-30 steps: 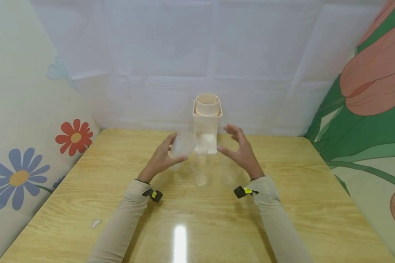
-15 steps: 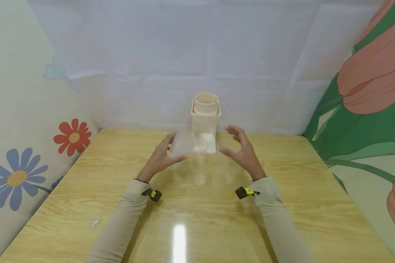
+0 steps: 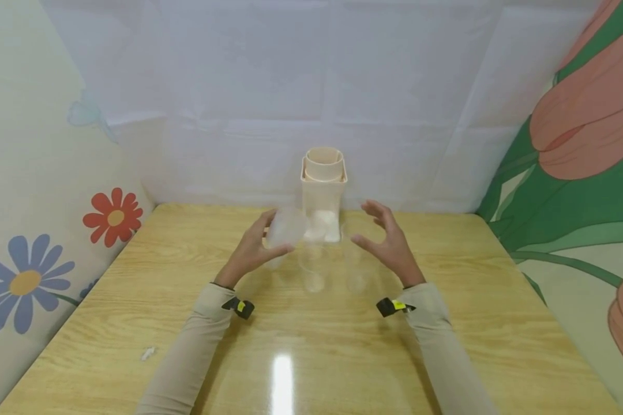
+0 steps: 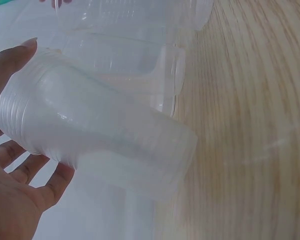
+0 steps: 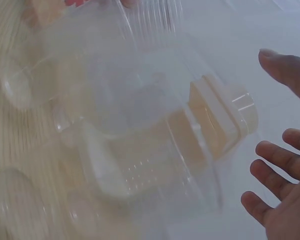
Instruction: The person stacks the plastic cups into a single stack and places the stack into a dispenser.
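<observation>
I'm gripping the tilted stack of clear cups [image 4: 100, 120] in my left hand [image 3: 250, 246], by the rims, and judging light pressure best for thin walls; my right hand [image 3: 390, 245], holding nothing, is hovering beside 2 upright cups [image 3: 314, 275], the beige holder [image 3: 323, 195] standing behind

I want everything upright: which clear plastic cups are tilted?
The nested stack of clear, round plastic cups held in the left hand; the other two clear cups stand upright on the yellowish wooden table.
</observation>
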`<state>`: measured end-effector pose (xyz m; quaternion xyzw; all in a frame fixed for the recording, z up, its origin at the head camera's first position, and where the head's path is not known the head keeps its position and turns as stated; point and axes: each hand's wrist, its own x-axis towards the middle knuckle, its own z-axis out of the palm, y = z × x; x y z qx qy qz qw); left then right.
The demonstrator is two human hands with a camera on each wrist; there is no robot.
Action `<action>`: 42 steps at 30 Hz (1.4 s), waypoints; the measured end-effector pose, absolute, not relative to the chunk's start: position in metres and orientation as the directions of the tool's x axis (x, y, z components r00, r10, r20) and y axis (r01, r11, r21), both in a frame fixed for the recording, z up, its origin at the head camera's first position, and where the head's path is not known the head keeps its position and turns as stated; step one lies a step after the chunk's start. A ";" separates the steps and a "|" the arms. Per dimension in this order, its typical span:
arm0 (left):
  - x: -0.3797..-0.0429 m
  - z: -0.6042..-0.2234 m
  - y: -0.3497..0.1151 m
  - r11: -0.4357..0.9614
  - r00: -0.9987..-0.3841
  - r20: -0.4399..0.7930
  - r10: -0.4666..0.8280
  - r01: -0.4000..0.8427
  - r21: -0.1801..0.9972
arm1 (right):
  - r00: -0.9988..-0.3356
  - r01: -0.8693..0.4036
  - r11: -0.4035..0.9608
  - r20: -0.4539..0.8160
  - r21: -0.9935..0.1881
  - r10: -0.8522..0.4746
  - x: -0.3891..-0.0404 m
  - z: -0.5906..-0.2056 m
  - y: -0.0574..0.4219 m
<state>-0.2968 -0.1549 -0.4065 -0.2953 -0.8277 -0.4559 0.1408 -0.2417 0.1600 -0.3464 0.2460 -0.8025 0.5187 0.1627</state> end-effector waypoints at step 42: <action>-0.296 -0.404 -0.157 0.420 -0.788 0.491 0.371 0.614 0.669 | -0.857 -0.514 0.388 0.446 -0.765 -0.258 -0.254 -0.395 0.191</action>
